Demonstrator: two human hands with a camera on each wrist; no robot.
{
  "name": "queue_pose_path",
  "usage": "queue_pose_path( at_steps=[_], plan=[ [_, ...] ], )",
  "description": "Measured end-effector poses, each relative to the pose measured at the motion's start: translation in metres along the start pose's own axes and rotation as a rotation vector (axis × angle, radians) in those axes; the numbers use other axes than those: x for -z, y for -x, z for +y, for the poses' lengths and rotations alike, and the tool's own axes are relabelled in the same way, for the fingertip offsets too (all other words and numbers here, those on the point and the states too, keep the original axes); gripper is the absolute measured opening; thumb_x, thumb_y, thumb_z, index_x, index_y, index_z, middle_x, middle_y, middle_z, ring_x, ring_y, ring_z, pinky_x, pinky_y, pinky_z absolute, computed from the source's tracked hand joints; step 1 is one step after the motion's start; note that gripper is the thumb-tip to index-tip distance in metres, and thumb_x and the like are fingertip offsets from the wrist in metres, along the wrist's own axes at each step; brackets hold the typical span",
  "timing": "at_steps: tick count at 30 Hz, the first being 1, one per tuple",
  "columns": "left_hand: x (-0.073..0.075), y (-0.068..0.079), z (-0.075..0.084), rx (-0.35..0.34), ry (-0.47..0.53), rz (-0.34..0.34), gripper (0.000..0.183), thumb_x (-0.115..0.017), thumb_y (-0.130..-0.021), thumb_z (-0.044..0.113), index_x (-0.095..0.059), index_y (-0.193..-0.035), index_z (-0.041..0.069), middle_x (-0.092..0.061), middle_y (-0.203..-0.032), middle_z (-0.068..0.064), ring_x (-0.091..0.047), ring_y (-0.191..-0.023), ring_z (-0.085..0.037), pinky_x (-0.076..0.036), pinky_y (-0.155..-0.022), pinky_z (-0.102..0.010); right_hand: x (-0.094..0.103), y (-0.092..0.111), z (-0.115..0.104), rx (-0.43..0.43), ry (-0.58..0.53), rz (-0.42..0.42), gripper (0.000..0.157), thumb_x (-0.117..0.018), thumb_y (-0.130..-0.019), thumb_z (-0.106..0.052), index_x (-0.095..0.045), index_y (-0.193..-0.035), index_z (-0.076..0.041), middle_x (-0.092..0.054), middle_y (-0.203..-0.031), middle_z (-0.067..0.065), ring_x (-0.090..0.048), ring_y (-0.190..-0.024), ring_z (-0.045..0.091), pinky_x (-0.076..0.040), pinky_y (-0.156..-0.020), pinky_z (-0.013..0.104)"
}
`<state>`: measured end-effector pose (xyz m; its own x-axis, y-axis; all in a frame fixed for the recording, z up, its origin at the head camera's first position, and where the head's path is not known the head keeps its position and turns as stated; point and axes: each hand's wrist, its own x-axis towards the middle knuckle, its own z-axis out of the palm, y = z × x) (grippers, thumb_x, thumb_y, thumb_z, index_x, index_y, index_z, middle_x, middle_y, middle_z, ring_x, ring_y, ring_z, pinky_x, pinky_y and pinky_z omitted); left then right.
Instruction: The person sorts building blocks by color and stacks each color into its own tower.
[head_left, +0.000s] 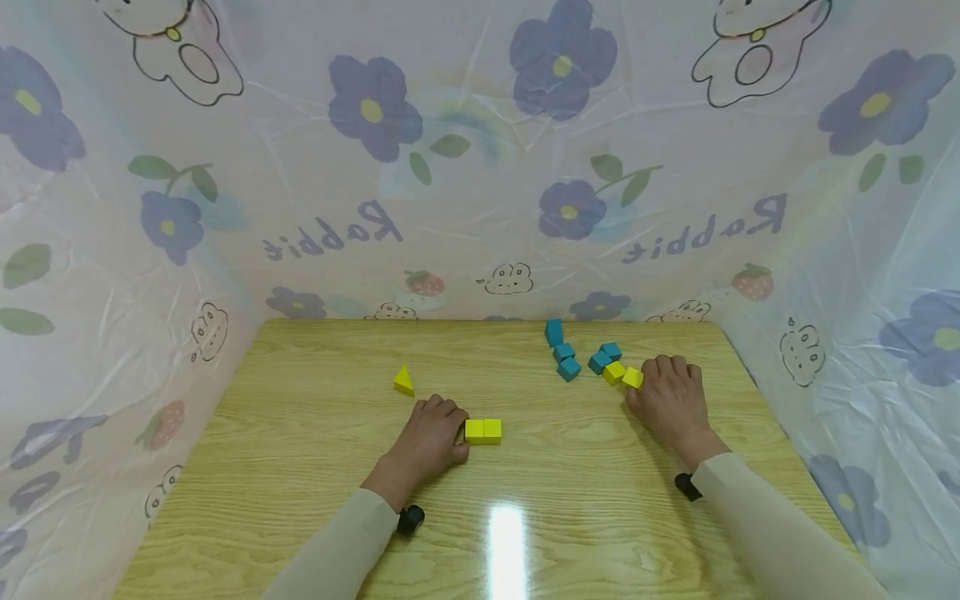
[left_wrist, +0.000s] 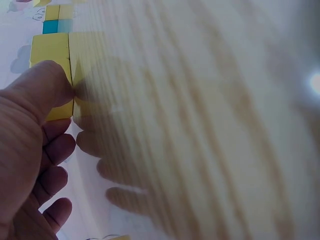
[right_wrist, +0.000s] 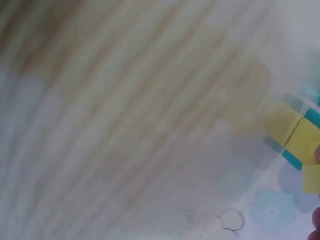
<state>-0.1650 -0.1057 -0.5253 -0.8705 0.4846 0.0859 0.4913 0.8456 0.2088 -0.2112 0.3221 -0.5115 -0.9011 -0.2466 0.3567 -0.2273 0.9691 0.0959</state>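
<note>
In the head view, two yellow cubes (head_left: pixel 483 431) lie side by side on the table. My left hand (head_left: pixel 427 442) is at their left end, and its thumb and fingers pinch the nearer cube. The left wrist view has the thumb (left_wrist: pixel 47 87) laid across a yellow face, the other fingers curled below. Farther right, my right hand (head_left: pixel 672 408) pinches another yellow cube (head_left: pixel 632 378) beside a second yellow cube (head_left: pixel 613 372). Only fingertips of that hand (right_wrist: pixel 316 222) enter the right wrist view, at its edge beside yellow cubes (right_wrist: pixel 305 140).
Blue cubes (head_left: pixel 599 362) touch the yellow ones on the right. Two more blue cubes (head_left: pixel 568 369) and a taller blue block (head_left: pixel 553 332) form a line toward the back edge. A yellow triangular block (head_left: pixel 403 381) lies beyond my left hand. Printed cloth (head_left: pixel 465 183) walls the wooden table (head_left: pixel 315 517).
</note>
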Motion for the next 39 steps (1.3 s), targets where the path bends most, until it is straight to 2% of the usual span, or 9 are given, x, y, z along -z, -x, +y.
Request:
queue_pose_path(
  at_steps=[6, 9, 12, 15, 19, 24, 28, 34, 39],
  plan=[
    [0.000, 0.000, -0.001, -0.002, -0.004, -0.002, 0.035, -0.069, -0.094, 0.034, -0.072, -0.122, 0.012, -0.069, -0.118, 0.001, -0.053, -0.105, -0.020, -0.043, -0.101, -0.044, 0.002, -0.005, -0.011, 0.129, 0.036, 0.096, 0.041, -0.077, -0.088, -0.028, -0.052, -0.094, 0.003, -0.052, -0.090, 0.019, -0.047, -0.089, 0.041, -0.041, -0.082, 0.056],
    [0.000, 0.000, 0.000, -0.003, -0.003, -0.005, 0.036, -0.069, -0.094, 0.033, -0.071, -0.122, 0.012, -0.069, -0.118, 0.000, -0.053, -0.106, -0.021, -0.043, -0.102, -0.045, 0.001, -0.008, -0.021, 0.175, 0.048, 0.127, 0.046, -0.081, -0.086, -0.031, -0.054, -0.099, 0.004, -0.055, -0.094, 0.021, -0.049, -0.091, 0.041, -0.042, -0.083, 0.055],
    [0.002, -0.001, 0.001, -0.004, 0.003, -0.011, 0.036, -0.069, -0.094, 0.033, -0.071, -0.123, 0.011, -0.069, -0.119, -0.001, -0.053, -0.107, -0.021, -0.043, -0.103, -0.046, 0.001, -0.011, -0.034, 0.214, 0.042, 0.151, 0.046, -0.081, -0.085, -0.033, -0.053, -0.097, 0.002, -0.055, -0.094, 0.020, -0.050, -0.091, 0.040, -0.042, -0.082, 0.054],
    [0.002, -0.001, 0.001, -0.002, 0.004, -0.019, 0.037, -0.069, -0.094, 0.033, -0.071, -0.124, 0.011, -0.069, -0.119, -0.001, -0.053, -0.107, -0.021, -0.042, -0.103, -0.046, 0.001, -0.013, -0.052, 0.265, 0.031, 0.196, 0.044, -0.079, -0.086, -0.034, -0.054, -0.094, 0.001, -0.055, -0.092, 0.019, -0.050, -0.087, 0.039, -0.041, -0.078, 0.051],
    [0.003, -0.001, 0.000, 0.005, 0.004, -0.032, 0.037, -0.070, -0.095, 0.033, -0.070, -0.124, 0.011, -0.069, -0.119, -0.001, -0.052, -0.107, -0.021, -0.042, -0.103, -0.045, 0.003, -0.019, -0.087, 0.330, -0.026, 0.237, 0.040, -0.077, -0.084, -0.034, -0.057, -0.096, -0.001, -0.055, -0.091, 0.015, -0.048, -0.085, 0.036, -0.039, -0.073, 0.047],
    [0.004, -0.001, 0.000, 0.006, 0.011, -0.032, 0.036, -0.070, -0.094, 0.032, -0.071, -0.124, 0.011, -0.069, -0.118, -0.001, -0.052, -0.105, -0.021, -0.042, -0.103, -0.045, 0.012, -0.024, -0.133, 0.387, -0.133, 0.192, 0.039, -0.081, -0.084, -0.033, -0.060, -0.100, -0.004, -0.056, -0.093, 0.010, -0.047, -0.087, 0.032, -0.036, -0.075, 0.043],
    [0.004, -0.001, 0.000, 0.003, 0.008, -0.027, 0.035, -0.070, -0.094, 0.032, -0.071, -0.123, 0.011, -0.069, -0.117, -0.001, -0.053, -0.106, -0.021, -0.043, -0.103, -0.045, 0.020, -0.026, -0.161, 0.421, -0.174, 0.128, 0.039, -0.082, -0.087, -0.037, -0.062, -0.103, -0.007, -0.059, -0.098, 0.008, -0.050, -0.092, 0.029, -0.037, -0.078, 0.042],
    [0.005, -0.001, 0.000, 0.007, 0.003, -0.023, 0.036, -0.072, -0.093, 0.031, -0.072, -0.121, 0.011, -0.069, -0.114, 0.000, -0.053, -0.104, -0.020, -0.043, -0.102, -0.044, 0.028, -0.028, -0.187, 0.458, -0.269, 0.040, 0.033, -0.080, -0.090, -0.034, -0.066, -0.108, -0.010, -0.064, -0.107, 0.005, -0.051, -0.098, 0.026, -0.042, -0.084, 0.042],
    [0.005, -0.001, 0.001, 0.007, 0.005, -0.010, 0.035, -0.074, -0.092, 0.031, -0.072, -0.120, 0.010, -0.068, -0.110, 0.001, -0.052, -0.101, -0.019, -0.043, -0.099, -0.042, 0.031, -0.028, -0.200, 0.479, -0.289, 0.016, 0.033, -0.079, -0.092, -0.037, -0.069, -0.109, -0.011, -0.066, -0.108, 0.004, -0.052, -0.099, 0.025, -0.044, -0.083, 0.040]
  ],
)
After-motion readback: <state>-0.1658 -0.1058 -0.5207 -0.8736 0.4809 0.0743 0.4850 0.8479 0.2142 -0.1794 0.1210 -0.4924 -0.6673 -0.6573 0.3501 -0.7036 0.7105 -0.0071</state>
